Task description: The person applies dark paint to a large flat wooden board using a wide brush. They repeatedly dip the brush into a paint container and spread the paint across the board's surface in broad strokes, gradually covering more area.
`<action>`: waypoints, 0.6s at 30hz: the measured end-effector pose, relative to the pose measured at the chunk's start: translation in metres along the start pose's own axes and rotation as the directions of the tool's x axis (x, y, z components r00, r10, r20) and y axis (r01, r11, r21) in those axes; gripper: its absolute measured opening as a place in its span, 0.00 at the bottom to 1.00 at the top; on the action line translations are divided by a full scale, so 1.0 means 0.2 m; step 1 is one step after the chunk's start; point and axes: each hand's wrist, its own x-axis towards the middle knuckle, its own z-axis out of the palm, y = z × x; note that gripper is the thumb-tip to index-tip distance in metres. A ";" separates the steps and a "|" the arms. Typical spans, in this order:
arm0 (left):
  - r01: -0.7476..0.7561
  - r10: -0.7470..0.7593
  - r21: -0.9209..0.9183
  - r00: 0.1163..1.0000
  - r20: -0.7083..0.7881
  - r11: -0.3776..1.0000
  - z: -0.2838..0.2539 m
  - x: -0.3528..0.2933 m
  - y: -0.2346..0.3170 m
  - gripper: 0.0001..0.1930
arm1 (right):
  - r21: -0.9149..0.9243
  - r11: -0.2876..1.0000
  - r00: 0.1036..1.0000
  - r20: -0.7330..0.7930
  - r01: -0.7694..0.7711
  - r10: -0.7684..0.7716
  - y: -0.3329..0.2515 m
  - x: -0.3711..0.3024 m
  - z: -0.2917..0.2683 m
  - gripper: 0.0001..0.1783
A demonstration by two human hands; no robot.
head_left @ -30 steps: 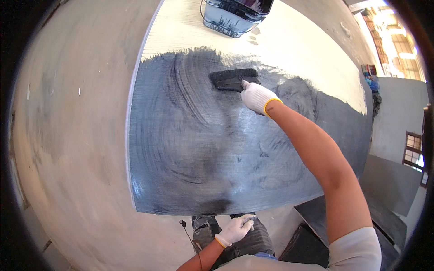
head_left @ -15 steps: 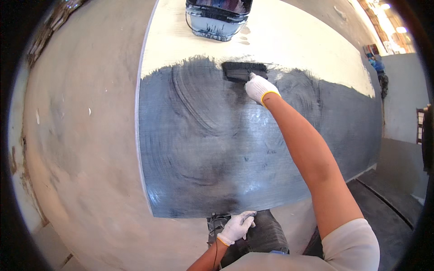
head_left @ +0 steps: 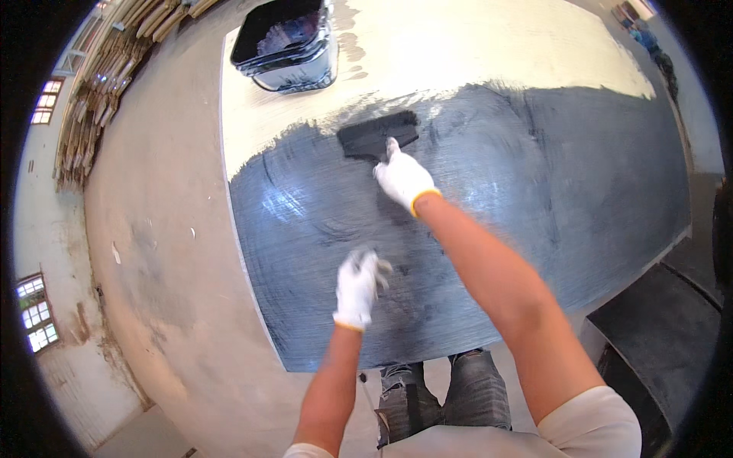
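In a white knit glove, my right hand (head_left: 405,179) grips the handle of a wide black paintbrush (head_left: 379,135). Its bristles rest on a large flat panel (head_left: 611,183), at the ragged border between dark blue-grey paint and the bare cream part. My left hand (head_left: 359,286), gloved too, is over the painted near half with loosely curled fingers apart and nothing in them; it is slightly blurred. On the cream part at the far left stands a paint bucket (head_left: 298,79), smeared with dark paint, with dark liquid inside.
Stacked boards (head_left: 103,99) lean on the wall at the far left, above a barred window (head_left: 37,313). A dark slab (head_left: 657,328) lies to the right of the panel. Another person in blue (head_left: 645,38) is at the far right.
My left hand has risen from near my lap to over the panel. My right hand has brought the brush left along the paint border. The view has shifted, showing more of the left wall.
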 end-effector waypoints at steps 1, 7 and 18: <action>-0.061 0.062 0.011 0.992 -0.106 0.998 0.01 0.10 0.06 0.19 | 0.107 0.994 1.000 0.006 -0.018 0.018 -0.01 -0.10 0.01 0.43; -0.037 0.057 0.167 0.992 -0.116 0.985 0.19 0.50 0.32 0.20 | 0.458 0.882 0.988 0.144 -0.111 0.049 0.12 -0.41 0.04 0.33; 0.049 0.487 0.999 0.872 -0.048 0.010 0.37 0.43 0.43 0.27 | 0.687 0.617 0.769 0.607 -0.383 -0.199 0.85 -1.10 -0.09 0.29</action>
